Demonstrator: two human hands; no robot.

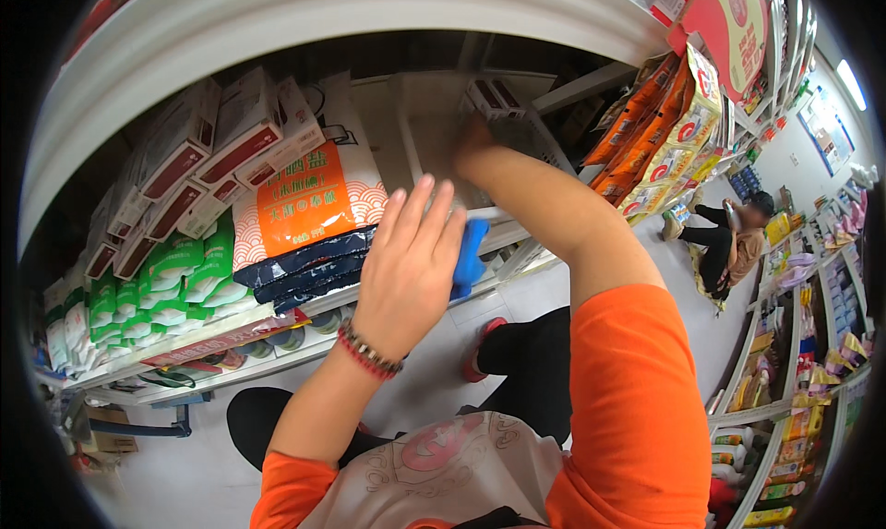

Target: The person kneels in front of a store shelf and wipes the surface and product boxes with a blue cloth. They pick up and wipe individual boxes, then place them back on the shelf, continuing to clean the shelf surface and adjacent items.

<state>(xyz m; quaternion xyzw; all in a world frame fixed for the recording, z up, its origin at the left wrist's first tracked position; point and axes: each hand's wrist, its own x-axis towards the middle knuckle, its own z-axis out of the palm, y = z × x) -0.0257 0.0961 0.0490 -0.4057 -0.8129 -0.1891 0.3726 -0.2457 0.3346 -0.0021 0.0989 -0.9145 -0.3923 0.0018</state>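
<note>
My left hand [408, 259] is in front of the shelf, its back to me and its fingers stretched out. A bunched blue cloth [471, 255] sticks out from beneath it on the thumb side; the thumb is hidden. My right hand [476, 145] reaches deep into the shelf and is blurred. It is nearest to small white and dark-red boxes [495, 98] at the back of a pale shelf bay [432, 131]; its fingers cannot be made out. Left of the bay lies a stack of salt bags, the top one white and orange [304, 196].
Stacked cartons [239, 131] and green-and-white packets [166, 273] fill the shelf's left side. Orange and yellow pouches [664, 141] hang at right. An upper shelf edge [346, 10] curves overhead. A person [734, 245] sits on the floor by the far shelves.
</note>
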